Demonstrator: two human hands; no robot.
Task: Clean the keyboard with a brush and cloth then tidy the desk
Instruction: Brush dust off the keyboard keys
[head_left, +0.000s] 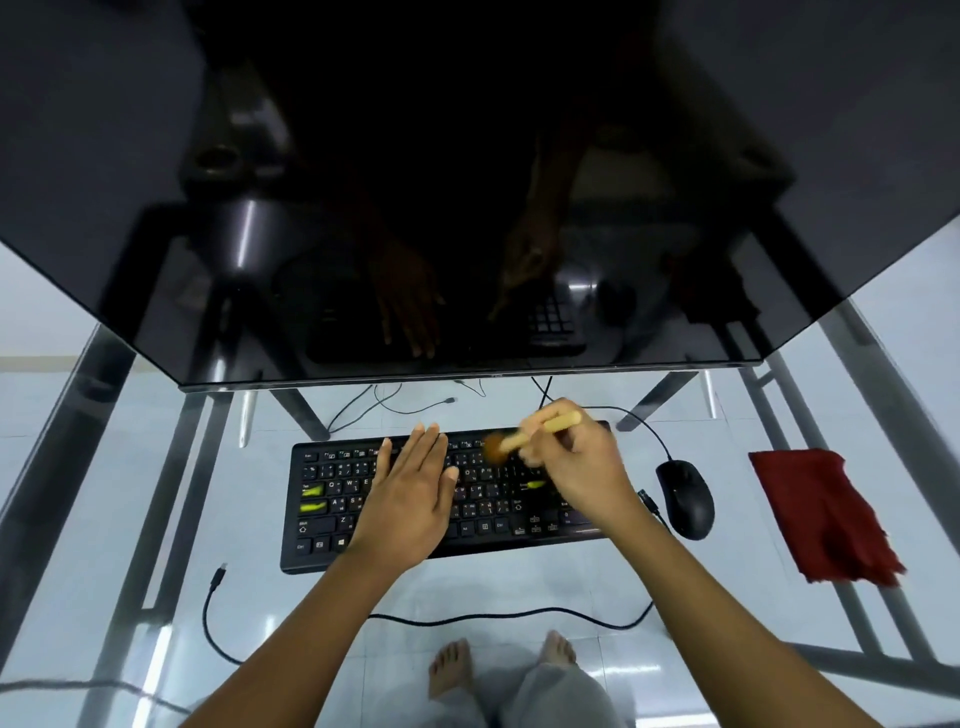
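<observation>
A black keyboard (332, 514) lies on the glass desk (519, 587) in front of me. My left hand (410, 499) rests flat on its middle keys, fingers together and holding nothing. My right hand (582, 462) grips a small brush with a pale wooden handle (558, 425); its brown bristles (496, 448) touch the upper key rows and look blurred. A dark red cloth (821, 514) lies crumpled on the desk at the right, away from both hands.
A black mouse (685, 499) sits just right of the keyboard, its cable running back. A large dark monitor (467, 208) hangs over the far side. A loose black cable (467, 618) with a plug (221, 571) crosses the near desk. My bare feet show through the glass.
</observation>
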